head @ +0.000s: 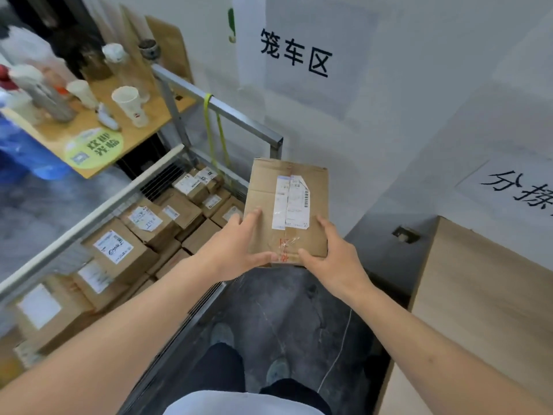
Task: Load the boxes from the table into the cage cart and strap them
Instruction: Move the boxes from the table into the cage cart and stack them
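From the head camera, both hands hold a flat brown cardboard box (287, 209) with a white shipping label in the air beside the grey metal cage cart (215, 104), left hand (239, 250) and right hand (332, 256) fingers curled round its near corners. Labelled brown cartons (119, 250) fill the cart.

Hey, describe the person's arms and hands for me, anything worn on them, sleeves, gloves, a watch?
Both arms are bare along the whole length that shows; no sleeve is in view. The left hand and the right hand wear no gloves, and no watch, ring or bracelet shows on either wrist or finger. At the bottom edge a bit of a white top and dark trousers appear.
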### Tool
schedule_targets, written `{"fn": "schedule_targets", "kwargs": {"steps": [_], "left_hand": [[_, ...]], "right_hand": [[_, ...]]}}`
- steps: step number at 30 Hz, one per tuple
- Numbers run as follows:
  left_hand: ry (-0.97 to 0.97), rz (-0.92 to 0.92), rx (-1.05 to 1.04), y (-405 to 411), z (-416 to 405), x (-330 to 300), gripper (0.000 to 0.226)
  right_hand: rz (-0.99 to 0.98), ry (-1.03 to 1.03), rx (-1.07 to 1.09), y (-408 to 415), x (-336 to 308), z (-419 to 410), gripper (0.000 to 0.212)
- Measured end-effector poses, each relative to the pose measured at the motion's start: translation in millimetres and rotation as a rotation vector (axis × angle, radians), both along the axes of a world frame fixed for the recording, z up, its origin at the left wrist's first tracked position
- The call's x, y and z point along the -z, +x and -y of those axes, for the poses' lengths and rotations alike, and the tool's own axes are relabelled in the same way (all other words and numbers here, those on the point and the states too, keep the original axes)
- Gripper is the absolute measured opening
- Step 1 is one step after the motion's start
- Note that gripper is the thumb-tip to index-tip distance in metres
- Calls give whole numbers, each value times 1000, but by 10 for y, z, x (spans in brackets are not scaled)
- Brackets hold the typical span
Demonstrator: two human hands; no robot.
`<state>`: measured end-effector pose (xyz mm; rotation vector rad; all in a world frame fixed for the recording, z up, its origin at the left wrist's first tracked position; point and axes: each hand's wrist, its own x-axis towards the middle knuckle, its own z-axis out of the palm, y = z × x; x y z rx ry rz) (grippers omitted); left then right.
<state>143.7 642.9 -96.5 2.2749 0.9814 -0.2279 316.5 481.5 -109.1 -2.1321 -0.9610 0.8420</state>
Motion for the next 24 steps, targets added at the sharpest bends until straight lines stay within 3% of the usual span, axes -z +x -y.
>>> {"fn": "schedule_targets", "kwargs": {"steps": [14, 24], "left_hand": [[-121, 63, -205, -760, -1247, 508, 109], [-295, 100, -437, -898, -1814, 1214, 112]], "right_hand": [[-20, -95, -155, -498, 403, -1628, 85], [79, -202, -279, -580, 939, -2557, 82]]}}
